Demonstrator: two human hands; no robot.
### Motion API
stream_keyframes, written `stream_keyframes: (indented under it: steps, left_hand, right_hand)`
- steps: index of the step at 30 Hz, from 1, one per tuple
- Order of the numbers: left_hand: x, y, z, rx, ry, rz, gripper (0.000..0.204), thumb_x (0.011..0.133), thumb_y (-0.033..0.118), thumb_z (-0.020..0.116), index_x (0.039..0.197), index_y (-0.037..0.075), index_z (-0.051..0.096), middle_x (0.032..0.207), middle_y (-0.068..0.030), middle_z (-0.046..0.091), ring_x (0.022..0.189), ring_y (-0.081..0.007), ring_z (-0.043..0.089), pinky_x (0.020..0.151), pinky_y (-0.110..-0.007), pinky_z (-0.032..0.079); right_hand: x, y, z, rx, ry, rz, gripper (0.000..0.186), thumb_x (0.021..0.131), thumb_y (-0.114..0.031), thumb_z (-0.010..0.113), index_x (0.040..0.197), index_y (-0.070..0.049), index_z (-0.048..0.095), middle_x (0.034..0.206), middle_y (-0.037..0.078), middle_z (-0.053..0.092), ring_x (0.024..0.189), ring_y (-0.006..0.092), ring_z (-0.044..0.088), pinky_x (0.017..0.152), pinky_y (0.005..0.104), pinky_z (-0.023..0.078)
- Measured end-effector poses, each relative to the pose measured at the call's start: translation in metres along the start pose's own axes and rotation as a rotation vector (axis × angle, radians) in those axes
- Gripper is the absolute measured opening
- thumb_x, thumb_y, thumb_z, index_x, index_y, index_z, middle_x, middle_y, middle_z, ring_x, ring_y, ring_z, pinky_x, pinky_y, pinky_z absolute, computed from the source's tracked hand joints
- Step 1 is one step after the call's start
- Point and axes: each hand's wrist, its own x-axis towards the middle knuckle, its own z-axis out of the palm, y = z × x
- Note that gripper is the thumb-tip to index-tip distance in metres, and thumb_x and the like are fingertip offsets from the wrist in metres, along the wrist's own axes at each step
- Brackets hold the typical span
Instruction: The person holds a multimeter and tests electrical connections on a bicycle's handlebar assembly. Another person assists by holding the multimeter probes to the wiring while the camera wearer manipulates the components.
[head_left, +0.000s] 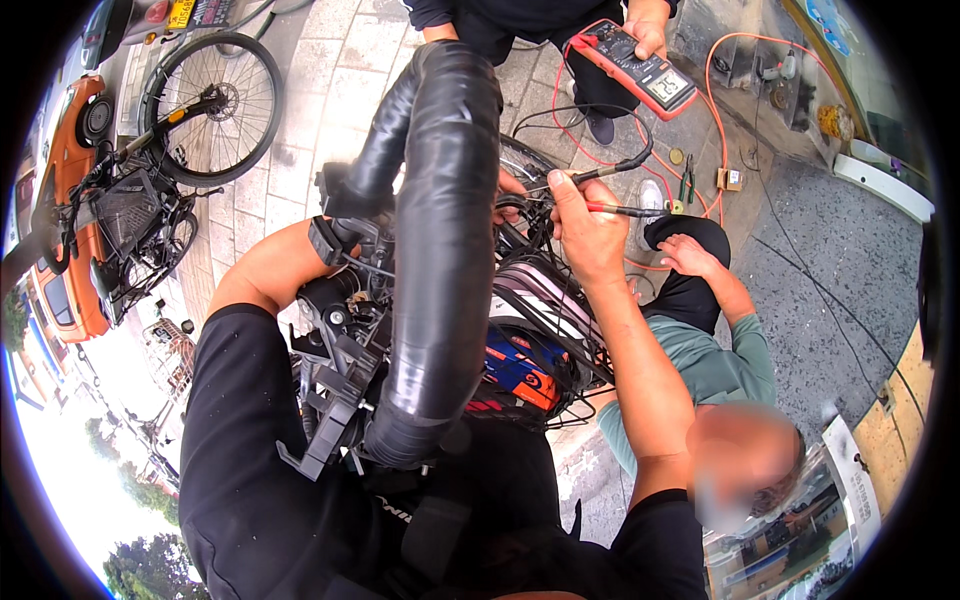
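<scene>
1. Right hand (590, 235) — grip closed on two probes, held over the wiring of the bike; forearm runs up from the lower edge.
2. Red probe (622, 209) — pinched in the right fingers, tip pointing right, red lead trailing off it.
3. Black probe (612, 168) — held in the same hand just above the red one, black lead curving up toward the meter.
4. Left hand (508, 190) — mostly hidden behind the black tube; only a few fingers show at the wires, just beside the right hand. Whether its grip is closed cannot be told.
5. Black tube (440, 230) — thick, taped, running from the top centre down to the person's chest, in front of the bike.
6. Bike (350, 340) — black brackets and cables under both hands; a wire basket (560, 330) at its right side.
7. Meter (645, 68) — red, with a grey screen, held by a second person at the top edge.
8. Third person — crouched on the pavement (830, 290) at right, green sleeve (720, 365), one hand (688, 255) near the basket.
9. Parked bicycle (190, 120) — upper left, well apart.
</scene>
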Motion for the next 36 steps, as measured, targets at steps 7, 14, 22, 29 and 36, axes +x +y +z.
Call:
stream_keyframes:
  steps: [7,14,22,29,36]
  left_hand:
    - [-0.002,-0.002,0.001,-0.002,-0.056,0.132,0.021,0.104,0.001,0.07,0.124,-0.003,0.072,0.116,-0.0113,0.078,0.103,-0.0169,0.075,0.09,-0.031,0.061]
    - [-0.001,0.0,0.0,-0.031,-0.014,-0.009,0.022,0.104,0.002,0.07,0.125,-0.003,0.072,0.115,-0.0111,0.078,0.101,-0.0156,0.074,0.09,-0.03,0.061]
    - [-0.01,0.016,0.013,0.004,-0.039,0.072,0.022,0.104,0.004,0.07,0.126,-0.002,0.073,0.113,-0.0099,0.079,0.099,-0.0138,0.074,0.088,-0.03,0.06]
    - [-0.009,0.011,0.011,-0.037,-0.028,0.047,0.022,0.105,0.004,0.069,0.126,-0.002,0.072,0.11,-0.0095,0.079,0.098,-0.0134,0.074,0.088,-0.029,0.06]
    - [-0.006,0.009,0.006,-0.023,-0.038,0.022,0.023,0.105,0.004,0.069,0.126,-0.002,0.072,0.113,-0.0098,0.078,0.1,-0.0142,0.074,0.089,-0.03,0.06]
  right_hand:
    - [0.0,0.0,0.001,-0.002,0.02,-0.027,0.027,0.103,-0.027,0.077,0.099,-0.001,0.071,0.07,0.0,0.063,0.056,0.006,0.054,0.051,0.0246,0.042]
    - [0.003,0.008,-0.001,-0.038,0.027,-0.071,0.026,0.102,-0.026,0.078,0.096,-0.001,0.072,0.068,-0.001,0.063,0.056,0.0056,0.052,0.05,0.0249,0.041]
    - [0.003,0.009,0.0,-0.007,0.016,-0.074,0.026,0.103,-0.026,0.078,0.101,-0.001,0.075,0.069,0.0,0.063,0.053,0.0057,0.052,0.048,0.0236,0.04]
    - [0.0,-0.001,0.002,-0.023,0.034,-0.05,0.023,0.101,-0.02,0.078,0.09,0.0,0.074,0.069,-0.004,0.06,0.064,0.0042,0.05,0.055,0.0278,0.042]
    - [0.0,-0.001,0.002,-0.008,0.035,-0.064,0.021,0.102,-0.02,0.077,0.093,-0.001,0.076,0.071,-0.006,0.059,0.066,0.0035,0.049,0.056,0.027,0.041]
